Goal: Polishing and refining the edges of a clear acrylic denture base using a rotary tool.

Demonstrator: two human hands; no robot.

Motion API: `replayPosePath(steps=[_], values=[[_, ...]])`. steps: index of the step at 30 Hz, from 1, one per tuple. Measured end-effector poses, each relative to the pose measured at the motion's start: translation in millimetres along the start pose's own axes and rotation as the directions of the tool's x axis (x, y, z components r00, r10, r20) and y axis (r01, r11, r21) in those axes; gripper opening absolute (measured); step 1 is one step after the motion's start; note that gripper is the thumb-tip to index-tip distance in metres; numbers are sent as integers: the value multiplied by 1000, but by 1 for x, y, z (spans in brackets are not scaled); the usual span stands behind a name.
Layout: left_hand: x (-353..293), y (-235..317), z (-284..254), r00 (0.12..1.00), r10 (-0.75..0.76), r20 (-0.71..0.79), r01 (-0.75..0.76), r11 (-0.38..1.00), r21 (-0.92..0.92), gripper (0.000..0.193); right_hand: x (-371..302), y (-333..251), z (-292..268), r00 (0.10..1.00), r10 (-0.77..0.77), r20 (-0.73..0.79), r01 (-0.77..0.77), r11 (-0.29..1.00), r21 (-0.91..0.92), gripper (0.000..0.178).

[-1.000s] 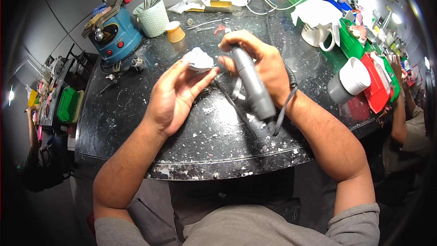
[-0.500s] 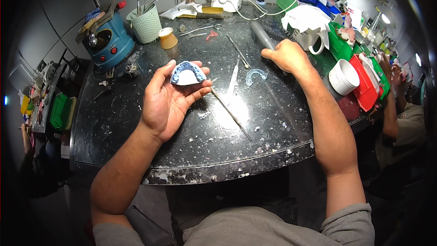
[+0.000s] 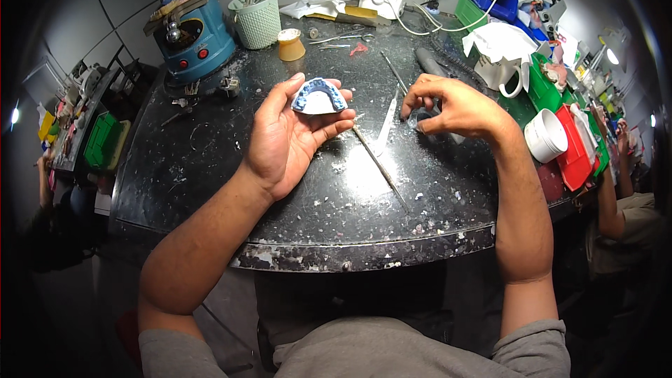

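My left hand [image 3: 297, 133] holds a dental model [image 3: 319, 96], a blue-and-white horseshoe arch with teeth, raised over the black bench [image 3: 280, 217]. My right hand [image 3: 455, 108] has its fingers curled down around a clear dental retainer [image 3: 413, 124], most of which they hide. Just beyond that hand lies a grey handpiece [image 3: 430, 63]. A thin metal tool [image 3: 381, 168] rests on the bench beside my left fingertips. Between the hands lie a white-handled knife [image 3: 386, 126] and another slim tool [image 3: 393, 71].
At the back left stand a blue machine [image 3: 199, 42], a pale green basket of tools [image 3: 256, 22] and an amber jar [image 3: 290, 45]. A white tub [image 3: 546, 136], red bin [image 3: 574, 154] and white jug [image 3: 504, 73] line the right. Other people work at both sides.
My right hand has let go of the grey handpiece and come nearer, closing over the clear retainer. The left hand still holds the model. The whole view has shifted slightly.
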State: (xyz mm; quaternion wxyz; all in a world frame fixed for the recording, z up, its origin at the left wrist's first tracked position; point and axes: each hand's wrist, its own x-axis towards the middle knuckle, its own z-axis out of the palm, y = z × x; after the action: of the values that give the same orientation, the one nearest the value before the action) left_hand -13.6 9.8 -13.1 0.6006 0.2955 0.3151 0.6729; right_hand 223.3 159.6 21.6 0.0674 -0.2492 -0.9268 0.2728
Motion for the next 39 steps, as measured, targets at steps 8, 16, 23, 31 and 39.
replayPosePath(steps=[8, 16, 23, 31, 39], values=[[1, -1, 2, 999, 8, 35, -9, 1000, 27, 60, 15, 14, 14, 932, -17, -362, 130, 948, 291, 20], [0, -5, 6, 993, -16, 118, 19, 999, -28, 72, 24, -25, 49, 808, -55, -586, 485, 628, 609, 18], [-1, -7, 6, 965, -92, 244, 92, 996, 10, 72, 19, -47, 58, 740, 19, -672, 493, 665, 561, 18], [-2, -12, 12, 943, -187, 275, 200, 980, -21, 68, 23, -47, 71, 683, -80, -726, 473, 806, 356, 13], [-5, -9, 10, 961, -142, 236, 153, 988, -28, 65, 18, -49, 62, 763, -136, -632, 343, 914, 218, 16]])
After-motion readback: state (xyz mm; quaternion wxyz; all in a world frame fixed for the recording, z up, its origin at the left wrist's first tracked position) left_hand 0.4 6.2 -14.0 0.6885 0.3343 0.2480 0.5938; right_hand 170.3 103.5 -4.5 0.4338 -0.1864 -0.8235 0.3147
